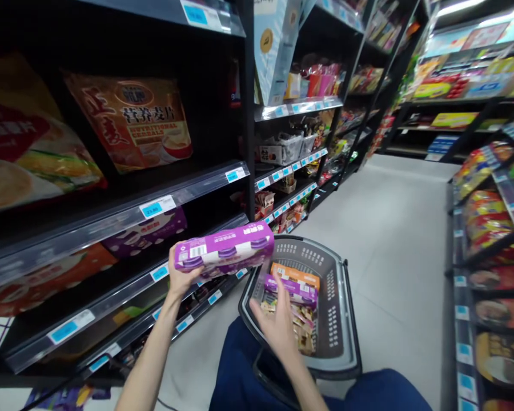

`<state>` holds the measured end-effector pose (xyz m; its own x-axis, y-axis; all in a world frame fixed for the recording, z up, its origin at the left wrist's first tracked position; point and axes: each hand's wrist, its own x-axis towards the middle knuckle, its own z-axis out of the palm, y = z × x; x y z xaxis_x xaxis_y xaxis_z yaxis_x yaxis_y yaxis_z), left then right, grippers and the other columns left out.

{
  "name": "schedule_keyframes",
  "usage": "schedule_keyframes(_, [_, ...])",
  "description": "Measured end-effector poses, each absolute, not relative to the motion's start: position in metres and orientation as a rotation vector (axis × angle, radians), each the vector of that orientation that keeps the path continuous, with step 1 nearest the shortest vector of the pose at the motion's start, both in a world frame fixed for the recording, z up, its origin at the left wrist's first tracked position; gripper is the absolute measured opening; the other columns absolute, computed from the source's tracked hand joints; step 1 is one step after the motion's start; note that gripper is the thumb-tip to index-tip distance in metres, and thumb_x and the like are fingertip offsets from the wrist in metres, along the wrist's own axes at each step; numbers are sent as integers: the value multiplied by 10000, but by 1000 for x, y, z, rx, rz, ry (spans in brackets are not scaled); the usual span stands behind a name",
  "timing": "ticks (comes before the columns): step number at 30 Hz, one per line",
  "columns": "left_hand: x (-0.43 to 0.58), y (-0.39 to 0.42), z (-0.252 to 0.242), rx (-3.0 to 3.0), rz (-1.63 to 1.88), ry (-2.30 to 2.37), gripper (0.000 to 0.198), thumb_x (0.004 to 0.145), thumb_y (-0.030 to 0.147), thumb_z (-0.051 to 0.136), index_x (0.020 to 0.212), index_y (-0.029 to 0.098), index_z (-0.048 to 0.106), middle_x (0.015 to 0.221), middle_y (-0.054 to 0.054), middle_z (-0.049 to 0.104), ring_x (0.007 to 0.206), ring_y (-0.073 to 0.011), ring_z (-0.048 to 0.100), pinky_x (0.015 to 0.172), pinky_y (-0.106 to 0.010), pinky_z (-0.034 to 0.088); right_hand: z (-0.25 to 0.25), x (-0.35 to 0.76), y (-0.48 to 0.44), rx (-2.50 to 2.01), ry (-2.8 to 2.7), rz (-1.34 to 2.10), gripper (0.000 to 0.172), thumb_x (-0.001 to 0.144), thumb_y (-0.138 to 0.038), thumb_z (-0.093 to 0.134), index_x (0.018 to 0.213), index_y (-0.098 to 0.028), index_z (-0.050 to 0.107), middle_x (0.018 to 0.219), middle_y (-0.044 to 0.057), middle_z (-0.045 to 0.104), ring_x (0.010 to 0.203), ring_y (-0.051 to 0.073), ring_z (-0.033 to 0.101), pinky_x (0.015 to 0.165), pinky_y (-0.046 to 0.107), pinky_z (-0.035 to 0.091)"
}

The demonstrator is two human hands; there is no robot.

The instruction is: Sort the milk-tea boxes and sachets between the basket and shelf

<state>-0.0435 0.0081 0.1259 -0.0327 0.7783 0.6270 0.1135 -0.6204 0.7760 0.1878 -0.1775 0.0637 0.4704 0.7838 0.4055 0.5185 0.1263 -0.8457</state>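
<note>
Purple cup multipack [227, 248] is held up at the left far corner of the grey shopping basket [341, 342], its right end overlapping the rim in view; whether it touches that rim I cannot tell. It lies lengthwise, tilted so that the right end is higher, with a barcode near the left end and three round purple shapes along the side facing the person. The left hand [180, 281], left of the basket, grips the multipack by its left end, fingers wrapped under and around it. The right hand [278, 326] is over the near left part of the basket, released, its fingers extended, with the thumb apart and nothing grasped.

Inside the basket, an orange carton [297, 275] lies towards the far end, a second purple pack [297, 291] just beside it on the near side, and pale and brown packets [305, 337] nearer still. Dark blue trousers [235, 359] show on both sides of the basket's near end.

Left of the basket, a black shelf unit bears an orange-brown bag of nutritional cereals [141, 123]; on the level below are a purple package [148, 231] and an orange-red package [47, 279]. Pale floor [398, 240] stretches to the basket's right, as far as a rack of bagged goods [492, 222].
</note>
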Motion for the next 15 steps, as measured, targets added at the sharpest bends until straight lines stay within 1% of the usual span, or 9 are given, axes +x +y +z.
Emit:
schedule_keyframes(3, [-52,22,133,1518,1804,971,873,471,526,925,1176,205,523,1072,-57,628,971,-238,665,919,-404,553,0,170,-238,-1684,-1339,175,697,940,-404,657,1544,-253,342,1560,133,417,1446,334,376,1166,574,356])
schedule_keyframes(5, [-55,31,146,1449,1855,1016,898,454,494,940,1188,203,511,1080,-54,627,979,-232,665,950,-414,547,-35,174,-262,-1741,-1343,76,641,947,-435,651,1501,-236,397,1516,149,465,1402,349,425,1126,585,396])
schedule_keyframes(7, [-53,38,159,1456,1878,1095,914,445,431,952,1205,198,500,1121,-65,625,1026,-240,662,988,-428,536,-55,183,-272,-1778,-1315,19,597,962,-457,626,1466,-207,428,1482,170,494,1371,360,454,1103,590,416])
schedule_keyframes(11, [-42,49,172,1463,1873,1211,870,486,341,938,1220,170,503,1155,-97,642,1060,-251,670,1006,-432,543,-58,198,-270,-1779,-1325,-22,536,989,-419,584,1442,-177,431,1469,190,499,1379,362,451,1112,602,405])
schedule_keyframes(15, [-26,68,178,1425,1828,1258,793,554,295,917,1214,152,501,1169,-128,665,1057,-247,692,998,-430,560,-48,197,-271,-1730,-1487,-46,497,991,-352,570,1446,-203,435,1463,150,524,1390,344,456,1148,606,369])
